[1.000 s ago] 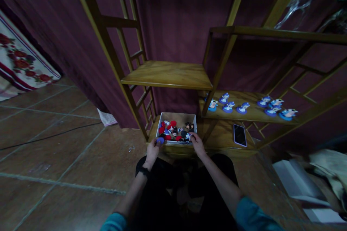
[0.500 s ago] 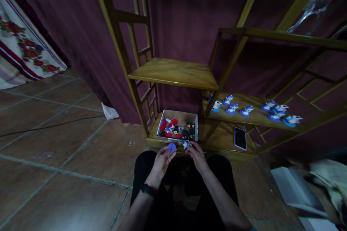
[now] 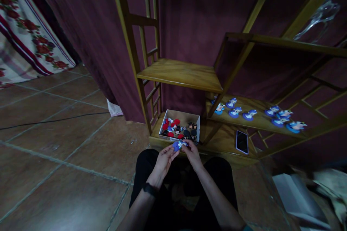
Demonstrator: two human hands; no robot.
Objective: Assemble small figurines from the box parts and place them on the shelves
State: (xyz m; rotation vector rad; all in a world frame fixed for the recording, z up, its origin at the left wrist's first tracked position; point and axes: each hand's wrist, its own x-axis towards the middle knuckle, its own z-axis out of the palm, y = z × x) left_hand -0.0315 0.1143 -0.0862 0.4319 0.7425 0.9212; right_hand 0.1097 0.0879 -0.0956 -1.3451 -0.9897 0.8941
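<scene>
No txt or nos. legible.

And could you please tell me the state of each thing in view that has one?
left hand: closed on the purple disc
right hand: closed on the small figure
purple disc: held close to the small figure; whether joined, unclear
cardboard box: open, partly filled
phone: lying flat, screen dark
displayed figurines: upright
black cable: uncoiled

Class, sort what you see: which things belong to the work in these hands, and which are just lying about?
Seemingly part of the work:
purple disc, in the left hand
small figurine, in the right hand
open cardboard box of small figures
figurines on round bases

Apparently just lying about:
smartphone
black cable
floral cloth
</scene>
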